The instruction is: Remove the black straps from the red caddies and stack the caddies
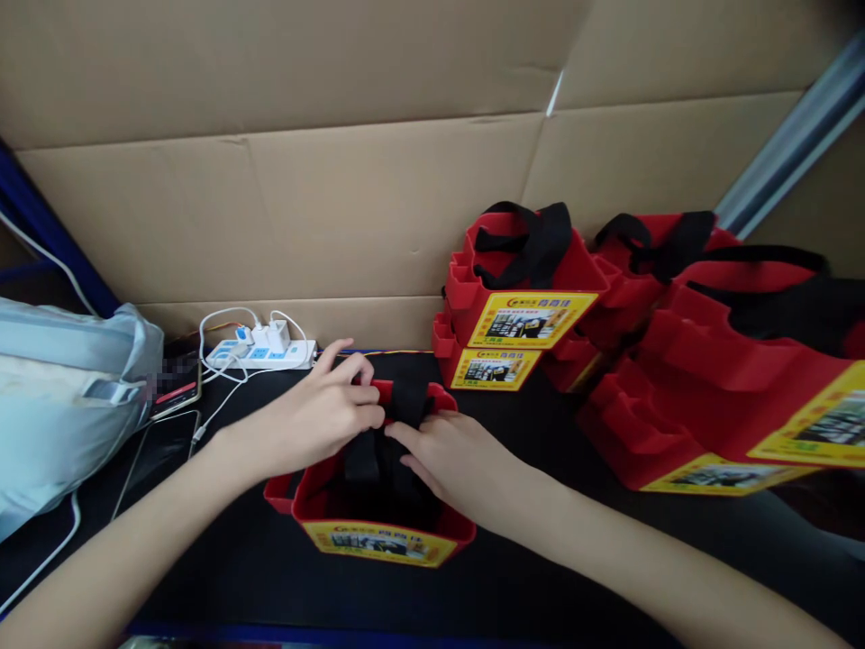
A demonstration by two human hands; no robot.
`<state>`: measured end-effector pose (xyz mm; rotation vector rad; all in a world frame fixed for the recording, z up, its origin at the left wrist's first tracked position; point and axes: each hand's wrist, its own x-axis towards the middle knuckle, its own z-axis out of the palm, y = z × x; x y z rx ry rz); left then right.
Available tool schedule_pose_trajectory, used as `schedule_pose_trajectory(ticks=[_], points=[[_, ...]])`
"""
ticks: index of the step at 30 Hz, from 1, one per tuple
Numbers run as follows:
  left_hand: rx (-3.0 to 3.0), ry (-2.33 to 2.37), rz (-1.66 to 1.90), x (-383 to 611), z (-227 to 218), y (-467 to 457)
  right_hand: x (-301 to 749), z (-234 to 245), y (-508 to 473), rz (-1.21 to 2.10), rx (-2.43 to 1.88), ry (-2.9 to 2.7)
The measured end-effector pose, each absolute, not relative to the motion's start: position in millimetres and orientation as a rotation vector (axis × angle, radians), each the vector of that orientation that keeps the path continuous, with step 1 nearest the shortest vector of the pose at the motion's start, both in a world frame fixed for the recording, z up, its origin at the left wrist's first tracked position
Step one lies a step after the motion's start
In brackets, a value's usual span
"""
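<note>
A red plastic tool box with a yellow label on its front stands on the black tabletop before me. Black webbing strap runs over its far rim and down inside. My left hand is closed at the far left of the opening, its fingers bent against the strap and rim. From the other side my right hand grips the strap near the far rim, thumb and fingers curled. My fingers partly cover where the strap meets the box.
Stacked red boxes with black straps stand at the right. A white power strip with chargers and cables lies at the back left, near phones and a pale blue bag. Cardboard walls the back.
</note>
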<state>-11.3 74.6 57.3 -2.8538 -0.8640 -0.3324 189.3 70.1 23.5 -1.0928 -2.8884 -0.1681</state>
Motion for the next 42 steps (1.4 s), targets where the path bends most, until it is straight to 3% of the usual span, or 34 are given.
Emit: schedule_pose_trajectory(ticks=[8, 14, 18, 22, 27, 34, 42], points=[[-2.646, -0.915, -0.477, -17, 24, 38, 208, 31, 47, -0.030, -0.797, -2.774], [-2.834, -1.120, -0.241, -15, 22, 38, 198, 21, 44, -0.103, -0.770, -2.847], [-2.871, -1.027, -0.551, -31, 30, 26, 203, 23, 39, -0.179, -0.652, -2.786], [-2.736, -1.402, -0.964, -54, 4, 11, 220, 18, 26, -0.228, -0.566, -2.751], [-3.025, -1.702, -1.371, -43, -43, 18, 248, 10, 24, -0.272, -0.649, -2.654], [-3.290, -1.254, -1.298, 36, -30, 91, 315, 10, 42, -0.462, -0.915, -2.516], [-3.057, -1.348, -1.304, 101, -47, 132, 365, -8, 57, -0.446, -1.166, -2.341]])
